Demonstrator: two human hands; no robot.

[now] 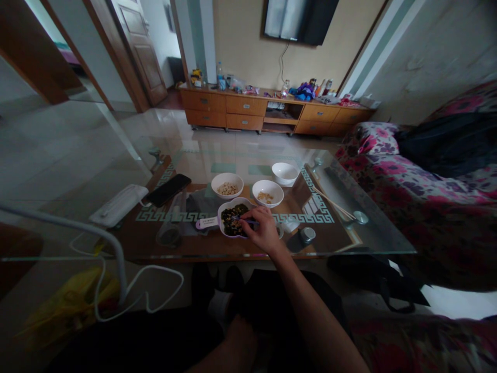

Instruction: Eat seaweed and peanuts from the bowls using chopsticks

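My right hand [264,229] reaches over a glass coffee table [373,235] and pinches a thin purple tool [248,221], too small to identify. Its tip is in a pale purple handled bowl [222,211] of dark mixed beans. Behind that bowl stand a white bowl of pale nuts [227,185], a white bowl with a few pale pieces [267,193] and an empty white bowl [284,173]. My left hand is not visible; only a forearm or knee shows at the bottom edge.
On the table lie a black phone [169,189], a white power strip [118,205], a clear cup on its side [171,228], chopsticks [332,203] and a round metal lid [307,234]. A floral sofa [388,171] is at right, a wooden cabinet [248,106] behind.
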